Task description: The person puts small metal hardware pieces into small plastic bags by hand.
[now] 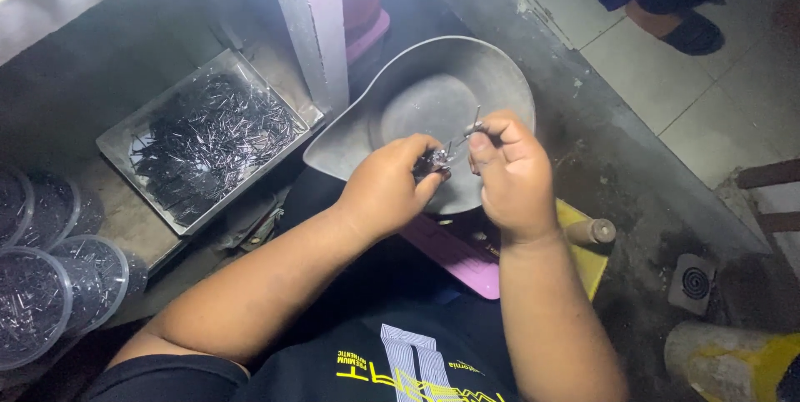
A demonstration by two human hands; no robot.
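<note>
Hands [392, 181] [508, 169] above gray pan's rim [500, 60]

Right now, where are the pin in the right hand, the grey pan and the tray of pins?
pin [476, 121], head view, on its thin shaft.
grey pan [433, 60], head view, on its bare inner wall.
tray of pins [114, 137], head view, on its left rim.

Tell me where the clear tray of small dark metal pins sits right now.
In the head view the clear tray sits at the left, on the grey ledge beside the pale post, above the stacked clear cups and left of the grey pan.
</note>
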